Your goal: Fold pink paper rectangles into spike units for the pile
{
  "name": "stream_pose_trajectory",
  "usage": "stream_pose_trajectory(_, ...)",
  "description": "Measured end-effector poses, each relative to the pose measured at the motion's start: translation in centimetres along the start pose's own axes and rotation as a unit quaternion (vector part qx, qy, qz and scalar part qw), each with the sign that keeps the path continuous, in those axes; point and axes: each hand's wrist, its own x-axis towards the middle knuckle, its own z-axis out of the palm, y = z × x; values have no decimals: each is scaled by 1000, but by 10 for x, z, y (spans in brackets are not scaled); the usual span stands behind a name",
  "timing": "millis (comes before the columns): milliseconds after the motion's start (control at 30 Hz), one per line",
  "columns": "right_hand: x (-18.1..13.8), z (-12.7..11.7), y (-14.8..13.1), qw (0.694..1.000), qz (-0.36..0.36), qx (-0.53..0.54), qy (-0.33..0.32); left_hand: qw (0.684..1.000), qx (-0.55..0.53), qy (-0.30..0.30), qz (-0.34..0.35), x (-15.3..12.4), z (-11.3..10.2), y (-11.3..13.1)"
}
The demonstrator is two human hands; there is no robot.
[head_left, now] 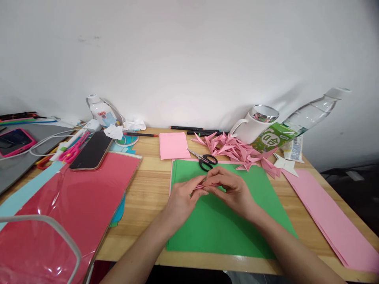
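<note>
Over the green paper sheets, my left hand and my right hand meet, both closed on a small folded piece of pink paper. Fingers and thumbs pinch it from both sides and hide most of it. Just beyond my hands lie black-handled scissors, partly on the green sheets. Behind these is a stack of square pink paper. A heap of folded pink paper pieces with pointed ends lies at the back right.
Behind the heap stand a white mug, a green box and a tilted clear bottle. Long pink strips lie right. On the left are red sheets in plastic, a phone, pink scissors and a white bottle.
</note>
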Motion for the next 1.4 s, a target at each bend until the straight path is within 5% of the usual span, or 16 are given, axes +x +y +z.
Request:
stream_pose_trajectory(133,-2,3,-3,997,49,53,-6,999,-23,-22,-16,1,0,3)
stream_pose_trajectory(300,-1,6,-2,982,93,143,82,986,-140,17,-94,2,0,10)
stream_pose_trajectory(833,-1,8,-6,974,61,154,157,934,-318,-41,-157,5,-2,16)
stream_pose_trajectory(1200,-6,16,-5,945,101,232,208,925,-349,-53,-140,4,0,14)
stream_pose_trajectory(1400,-7,13,-8,958,96,214,163,944,-311,-3,-108,3,1,15)
